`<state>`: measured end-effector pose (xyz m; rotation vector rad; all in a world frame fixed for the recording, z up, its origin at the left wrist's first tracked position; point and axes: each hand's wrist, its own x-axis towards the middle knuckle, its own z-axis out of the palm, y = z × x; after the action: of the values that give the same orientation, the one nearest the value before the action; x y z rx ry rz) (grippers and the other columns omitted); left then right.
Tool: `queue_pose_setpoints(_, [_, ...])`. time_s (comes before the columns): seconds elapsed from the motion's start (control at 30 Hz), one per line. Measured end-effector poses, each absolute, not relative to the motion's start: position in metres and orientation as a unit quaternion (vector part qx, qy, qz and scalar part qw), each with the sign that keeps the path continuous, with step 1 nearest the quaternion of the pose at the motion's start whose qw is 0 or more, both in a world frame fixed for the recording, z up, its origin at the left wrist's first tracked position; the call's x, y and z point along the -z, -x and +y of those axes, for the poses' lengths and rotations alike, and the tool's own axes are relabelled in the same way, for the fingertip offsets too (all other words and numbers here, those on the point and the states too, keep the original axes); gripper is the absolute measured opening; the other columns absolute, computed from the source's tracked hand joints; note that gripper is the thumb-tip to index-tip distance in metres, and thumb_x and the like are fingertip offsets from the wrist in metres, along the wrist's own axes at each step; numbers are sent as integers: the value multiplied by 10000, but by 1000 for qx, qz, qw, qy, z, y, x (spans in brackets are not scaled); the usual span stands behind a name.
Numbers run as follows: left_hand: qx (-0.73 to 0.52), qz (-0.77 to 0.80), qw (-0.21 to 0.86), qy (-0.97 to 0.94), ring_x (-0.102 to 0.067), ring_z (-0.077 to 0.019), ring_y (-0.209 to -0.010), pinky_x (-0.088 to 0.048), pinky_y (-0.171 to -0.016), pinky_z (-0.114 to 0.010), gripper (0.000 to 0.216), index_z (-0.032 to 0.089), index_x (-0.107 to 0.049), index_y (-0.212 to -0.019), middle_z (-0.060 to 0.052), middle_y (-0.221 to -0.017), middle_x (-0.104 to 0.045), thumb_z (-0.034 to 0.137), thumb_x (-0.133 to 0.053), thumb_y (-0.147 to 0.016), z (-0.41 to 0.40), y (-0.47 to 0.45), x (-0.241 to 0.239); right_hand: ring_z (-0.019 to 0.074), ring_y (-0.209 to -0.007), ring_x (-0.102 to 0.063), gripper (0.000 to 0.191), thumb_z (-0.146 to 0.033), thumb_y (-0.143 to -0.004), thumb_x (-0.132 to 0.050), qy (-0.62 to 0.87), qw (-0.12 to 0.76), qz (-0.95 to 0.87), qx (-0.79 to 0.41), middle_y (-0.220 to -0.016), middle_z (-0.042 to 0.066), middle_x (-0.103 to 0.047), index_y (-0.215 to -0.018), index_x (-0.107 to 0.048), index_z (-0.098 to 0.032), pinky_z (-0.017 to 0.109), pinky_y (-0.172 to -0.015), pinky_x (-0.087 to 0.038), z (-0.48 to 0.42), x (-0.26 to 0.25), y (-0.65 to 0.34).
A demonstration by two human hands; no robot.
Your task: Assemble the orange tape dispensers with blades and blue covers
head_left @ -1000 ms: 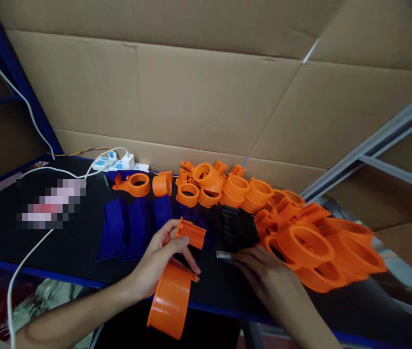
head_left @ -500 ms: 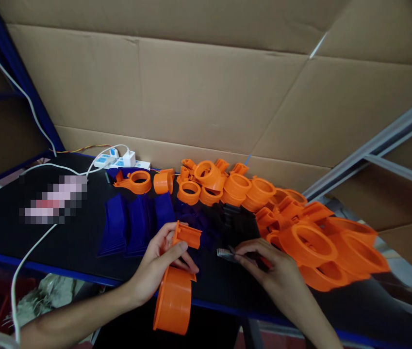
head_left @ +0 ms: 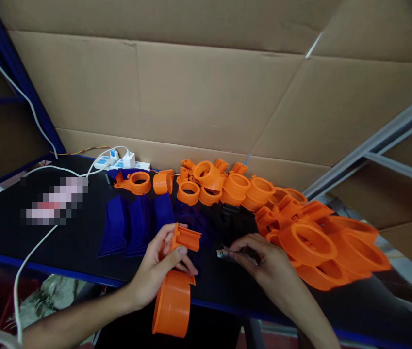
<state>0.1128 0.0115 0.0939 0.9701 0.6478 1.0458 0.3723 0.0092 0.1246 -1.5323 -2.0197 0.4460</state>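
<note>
My left hand [head_left: 164,261] is closed around the narrow middle of an orange plastic ring part [head_left: 173,308]. The part's wide ring hangs down past the table's front edge, and its channel-shaped end points up and right beyond my thumb. Between the thumb and fingers of my right hand [head_left: 260,254] is a small flat silvery piece [head_left: 222,253], low over the black table. Its exact kind is too small to tell, and my fingers hide part of it. A gap separates the silvery piece from the orange part.
Orange ring parts [head_left: 309,242] are heaped at the right, with more [head_left: 237,186] along the back. Stacked dark blue curved pieces [head_left: 114,225] stand left of centre, near dark small pieces [head_left: 229,218]. A white power strip [head_left: 142,166] and cables lie at the back left.
My right hand has shifted slightly, and the silvery piece in it shows a different angle. My left hand keeps its hold on the orange part, which has barely moved.
</note>
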Motion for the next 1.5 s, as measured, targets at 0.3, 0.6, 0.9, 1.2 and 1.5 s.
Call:
queue_pose_setpoints(0.3, [-444, 284, 732, -431, -761, -216, -656, -584, -593, -273, 460, 211, -491, -1258, -44, -841, -731, 367, -701, -880, 14, -116, -84, 176, -799, -658, 189, -329, -945, -618, 474, 346, -757, -287, -905, 65, -704, -976, -770, -221, 279, -686, -526, 11, -157, -320])
queue_pose_setpoints(0.6, [-434, 271, 744, -430, -767, -220, -647, -597, -564, -273, 424, 206, -549, -1196, -58, -905, -740, 347, -742, -846, 15, -116, -82, 161, -751, -625, 160, -309, -919, -651, 479, 326, -766, -279, -865, 42, -683, -976, -784, -240, 282, -659, -502, 27, -146, -309])
queue_pose_setpoints(0.9, [-427, 292, 749, -413, -757, -233, -591, -547, -519, -243, 554, 202, -439, -1362, -51, -698, -757, 399, -662, -894, 16, -114, -87, 188, -850, -680, 275, -402, -977, -555, 532, 378, -738, -173, -990, 52, -729, -1120, -731, -247, 291, -690, -519, 39, -137, -312])
queue_pose_setpoints(1.2, [-448, 298, 749, -387, -741, -211, -563, -544, -509, -250, 505, 214, -477, -1260, -64, -839, -771, 416, -706, -858, 14, -117, -91, 240, -997, -674, 224, -319, -979, -532, 618, 187, -758, 97, -1078, 73, -718, -1102, -704, -248, 322, -702, -545, 52, -117, -337])
queue_pose_setpoints(1.5, [-457, 298, 744, -385, -740, -211, -573, -557, -533, -270, 428, 228, -468, -1228, -42, -819, -757, 394, -672, -890, 14, -117, -87, 274, -928, -666, 196, -267, -922, -602, 658, 202, -718, 100, -941, 88, -733, -1081, -700, -209, 341, -661, -514, 54, -114, -340])
